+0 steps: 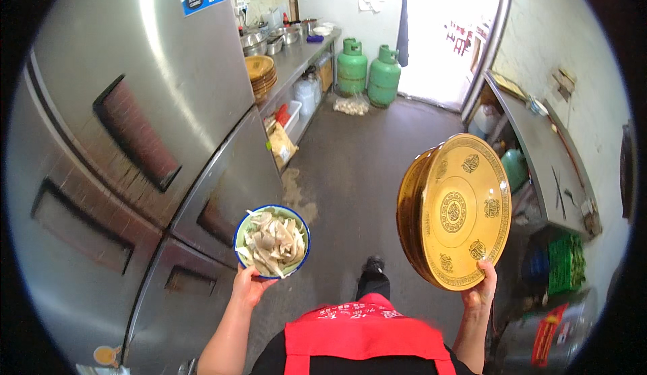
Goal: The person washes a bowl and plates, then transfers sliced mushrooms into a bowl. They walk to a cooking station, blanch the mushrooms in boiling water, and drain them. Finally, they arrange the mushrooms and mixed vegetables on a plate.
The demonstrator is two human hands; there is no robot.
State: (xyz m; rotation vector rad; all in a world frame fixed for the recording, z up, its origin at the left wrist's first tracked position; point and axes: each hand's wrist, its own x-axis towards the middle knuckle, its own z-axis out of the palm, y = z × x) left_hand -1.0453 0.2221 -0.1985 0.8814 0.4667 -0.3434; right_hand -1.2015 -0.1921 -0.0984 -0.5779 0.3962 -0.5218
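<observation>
My left hand [251,283] grips the lower rim of a blue-rimmed bowl [308,247]. Pale sliced mushrooms [273,241], as they appear, fill the bowl. On the other side, my right hand [480,286] holds a stack of yellow-brown patterned plates [467,213], its thumb over the front rim. The stack is tilted nearly on edge, so the face of the front plate shows and the ones behind are mostly hidden. Both hands are apart, held out in front of a red apron [364,332].
A stainless steel refrigerator [202,72] stands close on my left. Beyond it, a metal counter [298,54] bears pots and another plate stack [262,74]. Two green gas cylinders [352,66] stand near the bright doorway [434,36]. A worktop [541,137] and a green crate [562,264] are on my right.
</observation>
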